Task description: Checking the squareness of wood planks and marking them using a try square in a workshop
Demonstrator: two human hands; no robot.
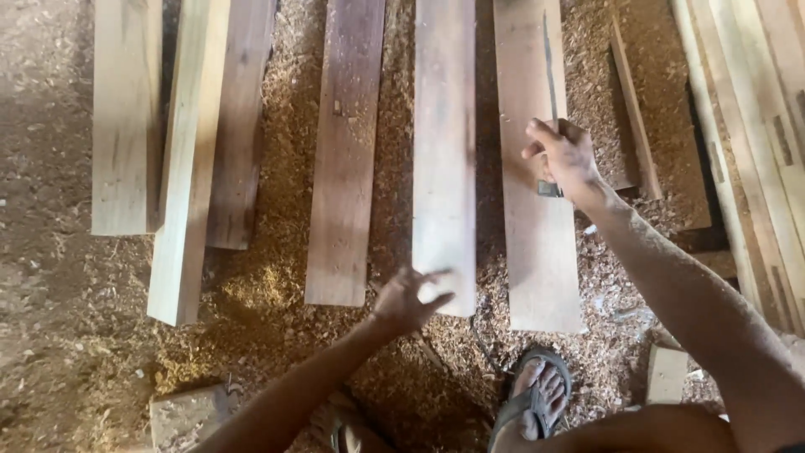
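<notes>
Sawdust-strewn dirt floor [50, 277], dim on the left.

Right hand [563, 157] holds a saw [549, 101] — left hand [408, 300] touches plank [444, 151].

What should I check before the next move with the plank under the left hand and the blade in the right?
1. Left hand on the near end of the middle plank: fingers spread over its corner, firm grip cannot tell.
2. Right hand holding the long metal blade: ok, closed around its lower end.
3. Blade clear of the left hand: ok, it lies over the neighbouring plank.
4. Sandalled foot clear of plank ends: ok, just short of them.
5. Planks lying flat on the sawdust floor: ok, side by side with gaps.
</notes>
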